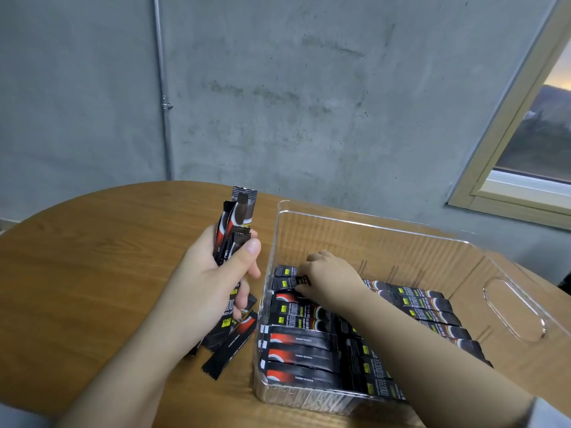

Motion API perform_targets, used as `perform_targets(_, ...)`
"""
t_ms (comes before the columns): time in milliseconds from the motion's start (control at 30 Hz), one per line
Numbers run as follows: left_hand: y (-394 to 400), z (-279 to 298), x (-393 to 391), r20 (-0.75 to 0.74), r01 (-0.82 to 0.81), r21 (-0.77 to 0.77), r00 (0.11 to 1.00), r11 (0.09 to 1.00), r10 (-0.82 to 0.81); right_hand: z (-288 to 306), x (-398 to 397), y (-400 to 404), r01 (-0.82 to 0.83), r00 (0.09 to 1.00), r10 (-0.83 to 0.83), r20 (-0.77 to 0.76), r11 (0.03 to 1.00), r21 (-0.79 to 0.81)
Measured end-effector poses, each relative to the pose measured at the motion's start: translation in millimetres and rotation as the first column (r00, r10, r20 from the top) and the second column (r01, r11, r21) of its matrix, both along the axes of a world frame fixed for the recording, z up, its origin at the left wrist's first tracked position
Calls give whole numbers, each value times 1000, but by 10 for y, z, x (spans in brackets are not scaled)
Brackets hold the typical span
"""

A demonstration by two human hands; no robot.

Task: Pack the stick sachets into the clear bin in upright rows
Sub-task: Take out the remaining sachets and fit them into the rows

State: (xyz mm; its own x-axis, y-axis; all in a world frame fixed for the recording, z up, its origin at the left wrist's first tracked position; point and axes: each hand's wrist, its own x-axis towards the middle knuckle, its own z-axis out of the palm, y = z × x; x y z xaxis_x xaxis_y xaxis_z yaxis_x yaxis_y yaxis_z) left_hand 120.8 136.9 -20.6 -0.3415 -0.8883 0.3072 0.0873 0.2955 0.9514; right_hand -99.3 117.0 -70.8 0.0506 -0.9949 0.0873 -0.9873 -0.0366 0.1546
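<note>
Overhead, head view: left hand (pixel 216 273) grips a bunch of black-and-red stick sachets (pixel 238 217), upright above the wooden surface (pixel 92 257), just left of the clear bin (pixel 432 239). Right hand (pixel 327 273) reaches inside the bin, fingers curled, pinching one sachet (pixel 301 280) at the far left corner. Packed sachets (pixel 302 344) lie in rows across the bin floor. Loose sachets (pixel 230 347) lie on the surface beside the bin's left wall. Grey concrete wall (pixel 278 88) and window (pixel 540 134) behind.
</note>
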Motion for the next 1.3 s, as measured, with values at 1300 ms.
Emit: perform_targets(1300,18,300,-60,267,-37,-97,962,995,62,887,448,701,212,-70,305,950,935,-285)
